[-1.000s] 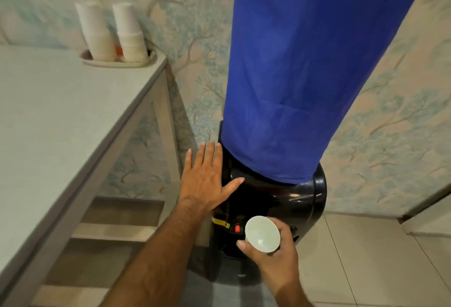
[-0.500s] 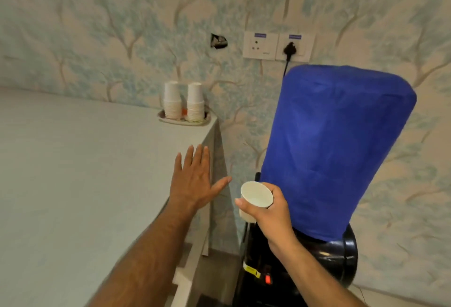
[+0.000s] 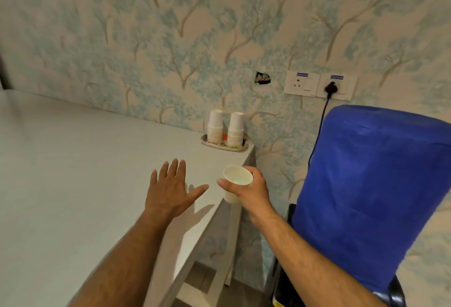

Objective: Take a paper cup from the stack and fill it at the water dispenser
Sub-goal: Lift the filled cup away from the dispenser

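Note:
My right hand [image 3: 251, 190] grips a white paper cup [image 3: 236, 177] upright, held just past the table's right edge at tabletop height; whether it holds water I cannot tell. My left hand [image 3: 169, 189] hovers flat over the white table [image 3: 73, 172], fingers spread, holding nothing. Two stacks of upside-down paper cups [image 3: 225, 128] stand on a small tray [image 3: 240, 148] at the table's far right corner. The water dispenser's bottle under a blue cloth cover [image 3: 371, 189] rises to the right; only a sliver of its black body [image 3: 283, 280] shows, and the taps are hidden.
Patterned wallpaper covers the wall behind. Two wall sockets [image 3: 319, 85] sit above the dispenser, one with a black plug and cord [image 3: 330, 88] running down behind the bottle. A small hole [image 3: 262, 78] is in the wall. Floor shows between table leg and dispenser.
The view has tilted up and away from the dispenser's taps. My right hand has risen with the cup from the taps to table height. My left hand left the dispenser and now hovers over the table.

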`<state>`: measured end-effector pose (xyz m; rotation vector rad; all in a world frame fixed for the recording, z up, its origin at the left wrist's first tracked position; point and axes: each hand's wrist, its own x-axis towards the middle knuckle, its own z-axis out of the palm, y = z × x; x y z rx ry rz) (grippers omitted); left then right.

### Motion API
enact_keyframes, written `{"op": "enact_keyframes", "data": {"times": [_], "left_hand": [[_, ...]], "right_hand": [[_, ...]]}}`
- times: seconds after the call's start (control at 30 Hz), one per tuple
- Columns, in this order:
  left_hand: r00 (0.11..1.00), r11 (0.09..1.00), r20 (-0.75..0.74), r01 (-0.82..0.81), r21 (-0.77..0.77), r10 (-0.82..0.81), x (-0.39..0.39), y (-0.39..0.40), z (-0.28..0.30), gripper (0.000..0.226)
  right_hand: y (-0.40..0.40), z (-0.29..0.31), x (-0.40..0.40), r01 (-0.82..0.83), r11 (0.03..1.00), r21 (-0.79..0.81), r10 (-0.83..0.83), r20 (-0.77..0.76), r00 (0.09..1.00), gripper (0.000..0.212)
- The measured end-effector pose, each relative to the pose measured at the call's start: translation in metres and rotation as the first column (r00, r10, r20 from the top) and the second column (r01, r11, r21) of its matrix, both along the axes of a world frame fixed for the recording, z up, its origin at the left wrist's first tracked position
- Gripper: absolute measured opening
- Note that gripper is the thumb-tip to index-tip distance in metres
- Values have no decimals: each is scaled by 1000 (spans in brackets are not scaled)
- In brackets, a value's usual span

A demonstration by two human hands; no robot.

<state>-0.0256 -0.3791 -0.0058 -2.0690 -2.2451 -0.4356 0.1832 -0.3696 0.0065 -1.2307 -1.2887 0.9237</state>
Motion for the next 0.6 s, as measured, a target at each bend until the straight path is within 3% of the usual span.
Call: {"op": "enact_keyframes", "data": {"times": [0.6], "left_hand": [[982,980,44,-177,-89,181,-91,-59,-13,116]], "right_hand": [[-3,-7,-98,-203,974,-96,212,95,973,84]]}}
